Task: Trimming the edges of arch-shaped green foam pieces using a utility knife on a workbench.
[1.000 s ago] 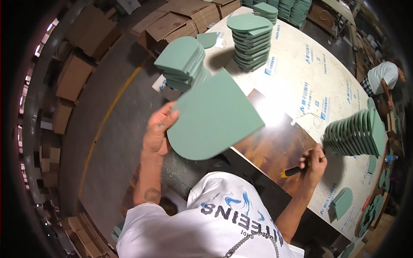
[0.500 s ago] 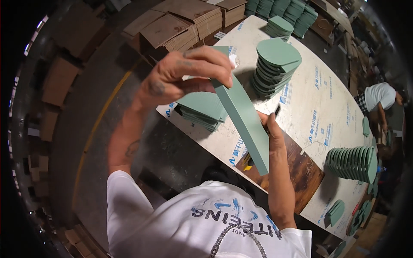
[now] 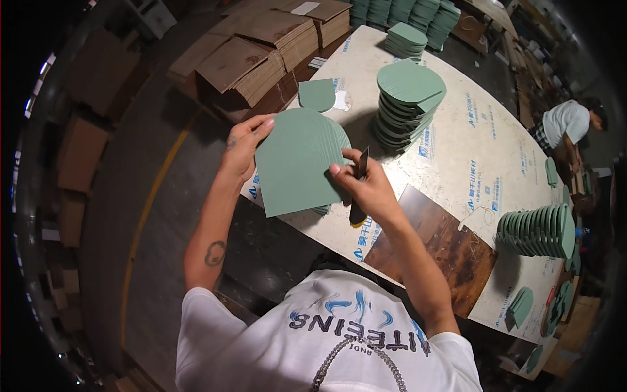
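A green panel (image 3: 297, 170) with a rounded top and a straight lower edge is held up over the near-left side of the table. My left hand (image 3: 245, 145) is closed on its upper left edge, fingers behind it. At the panel's right edge, my right hand (image 3: 371, 186) is closed round a slim dark utility knife (image 3: 358, 210) with a yellow end, its pointed tip upward. Thumb and fingers of that hand also touch the panel's edge. Part of a lower stack of panels (image 3: 321, 210) shows beneath; the panel hides the rest.
Just beyond the held panel lies a smaller green piece (image 3: 317, 95). A tall stack of green panels (image 3: 410, 85) stands farther back, with a row (image 3: 532, 232) at right. A brown board (image 3: 431, 255) lies on the white table (image 3: 450, 163). Cardboard (image 3: 261, 52) is piled far left; another person (image 3: 565, 124) works at right.
The panel has turned from edge-on to broad face up and moved left and lower. My left hand has come down to its side; my right hand has moved left, bringing the knife into view.
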